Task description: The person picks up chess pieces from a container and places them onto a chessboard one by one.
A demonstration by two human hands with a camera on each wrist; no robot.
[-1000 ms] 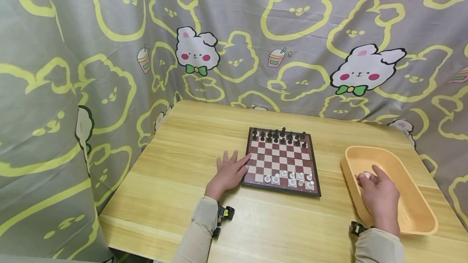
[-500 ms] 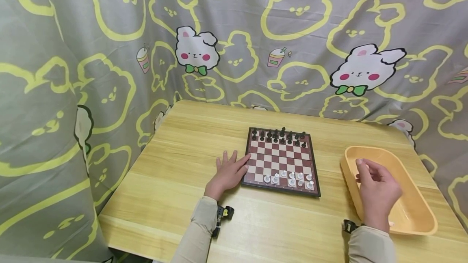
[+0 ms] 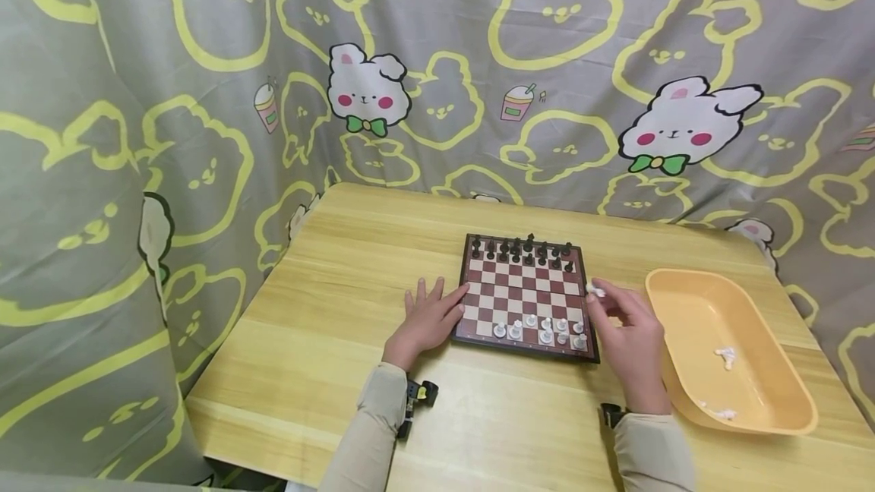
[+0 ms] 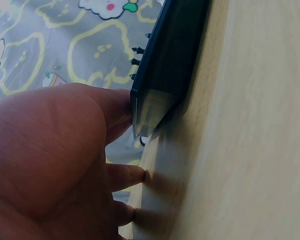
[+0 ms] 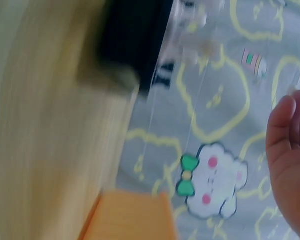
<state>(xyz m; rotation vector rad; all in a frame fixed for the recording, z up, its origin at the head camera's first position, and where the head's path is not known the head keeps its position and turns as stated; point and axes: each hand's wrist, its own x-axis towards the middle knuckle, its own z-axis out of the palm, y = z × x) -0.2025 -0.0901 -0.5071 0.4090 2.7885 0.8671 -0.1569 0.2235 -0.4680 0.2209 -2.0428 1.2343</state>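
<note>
A folding chessboard (image 3: 509,300) with red and white squares lies on the table. Black chess pieces (image 3: 529,243) fill its two far rows, and several white chess pieces (image 3: 546,335) stand at the near side, mostly toward the right. My left hand (image 3: 425,326) touches the board's left edge with thumb and index finger, its other fingers spread; the left wrist view shows its fingertips against the dark board side (image 4: 172,50). Just off the board's right edge, my right hand (image 3: 632,340) pinches a white chess piece (image 3: 597,291) between thumb and fingertips; its kind is hidden by the fingers.
To the right of the board stands an orange plastic tray (image 3: 766,325). Several white pieces (image 3: 727,357) lie in it. A patterned curtain (image 3: 437,97) hangs behind and left of the wooden table (image 3: 355,249).
My right hand has come up out of the orange tray and moved left to the board's right edge with a white chess piece. The left hand has stayed at the board's left edge.
</note>
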